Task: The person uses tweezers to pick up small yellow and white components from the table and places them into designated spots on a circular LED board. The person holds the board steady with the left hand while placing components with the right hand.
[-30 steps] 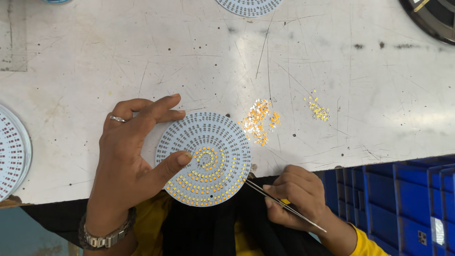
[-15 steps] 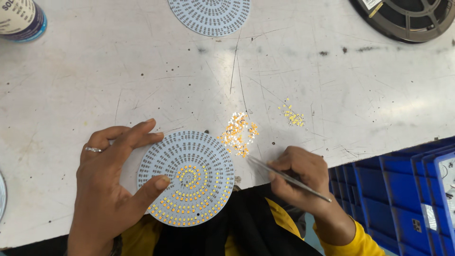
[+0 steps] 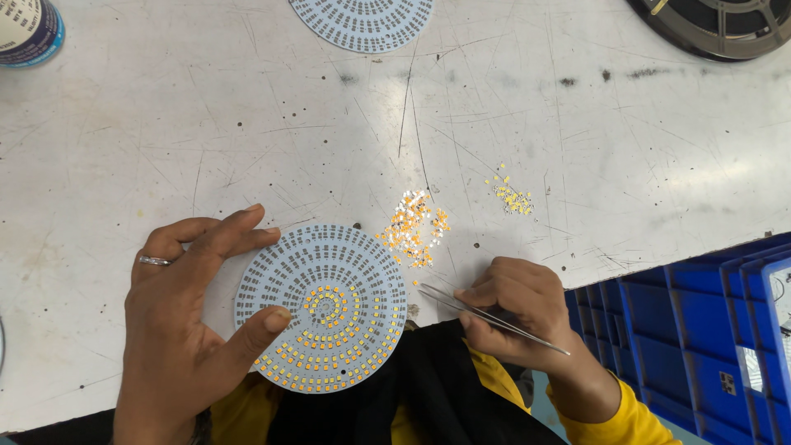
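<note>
The right hand (image 3: pixel 515 317) holds a thin pair of metal tweezers (image 3: pixel 486 315) in a closed pinch grip, tips pointing left toward the right rim of the round pale-blue circuit board (image 3: pixel 323 306). Whether the tips carry a component cannot be told at this size. The left hand (image 3: pixel 185 317) is not clenched: its fingers are spread along the board's far-left rim and the thumb (image 3: pixel 268 323) presses on the board face, pinning it flat on the scratched white bench (image 3: pixel 247 124).

The board lies at the near edge of the bench, its near rim overhanging the person's lap. Its inner rings and near sector carry small yellow components; the far and outer pads are bare.

Risks, as judged from this position:
- The thumb rests just beside populated pads; a slide could displace seated parts.
- The overhang means a lifted left hand could let the board tip off the bench.
- The loose heap of small orange-and-white components (image 3: pixel 414 228) lies just beside the board's far-right rim (a sleeve or wrist sweep would scatter it).

Nearby: a smaller yellow scatter (image 3: pixel 512 196) farther right, a second round board (image 3: pixel 362 21) at the far edge, a dark reel (image 3: pixel 717 25) far right, a cylindrical container (image 3: pixel 29 31) far left, blue plastic bins (image 3: pixel 700 330) near right. Nothing lies between tweezers and heap.
</note>
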